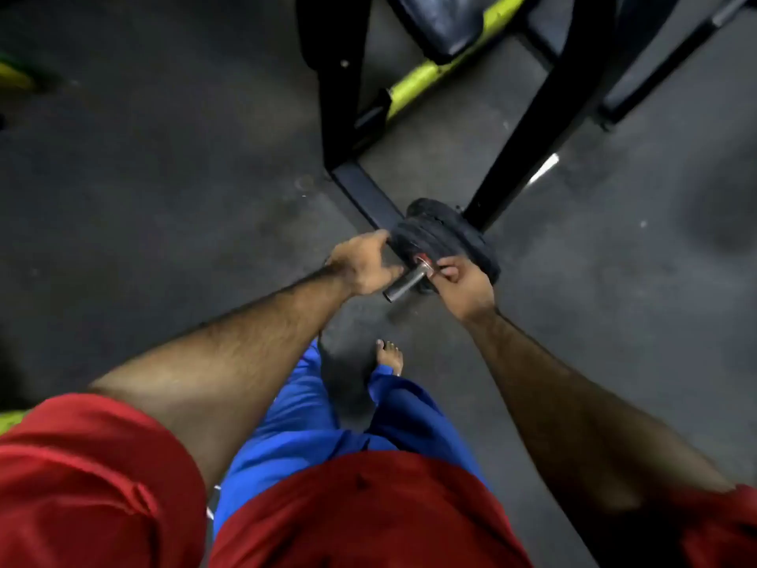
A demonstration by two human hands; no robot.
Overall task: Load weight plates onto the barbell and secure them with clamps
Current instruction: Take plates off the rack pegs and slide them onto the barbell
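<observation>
Left hand (362, 262): resting on the left edge of the plates, fingers curled loosely round the rim, steadying rather than squeezing.
Bar end (405, 284): bare steel stub sticking out of the plates toward the person, between the two hands; smooth, stiff, likely slick to bare skin.
Plates (444, 239): a stack of dark, rough-faced discs already on the bar, just right of the left hand; heavy and rigid by the look, best held at the rim with a full hand.
Clamp (424, 262): small red and metal ring round the bar, touching the outer face of the plates; light, probably springy, so it wants pinching at its handles.
Right hand (467, 286): right of the bar end, grip pinched together on the clamp.
Rack (532, 116): black frame behind the plates.
Floor (164, 178): dark, beneath everything.
Containers: none in view.
</observation>
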